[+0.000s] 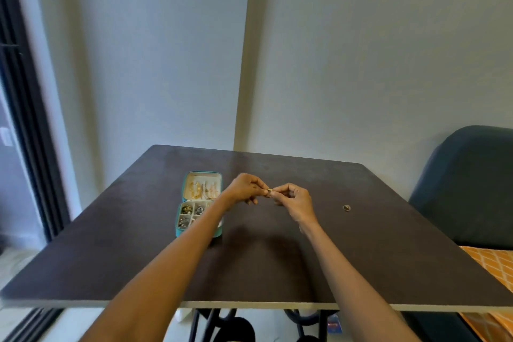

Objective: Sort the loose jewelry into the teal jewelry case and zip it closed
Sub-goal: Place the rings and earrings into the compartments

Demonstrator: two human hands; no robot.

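Pinching one gold ring (269, 189), two hands (left (244, 189), right (294, 198)) hover beside one open teal case (183, 197).

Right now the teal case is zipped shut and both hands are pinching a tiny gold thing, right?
Not quite. In the head view the teal case lies open on the table. The left hand and right hand do pinch the tiny gold thing.

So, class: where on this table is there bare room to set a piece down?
Bare tabletop lies along the near edge, behind the teal case, and between the right hand and the loose ring. Crowded: around the case, left hand and small gold piece.
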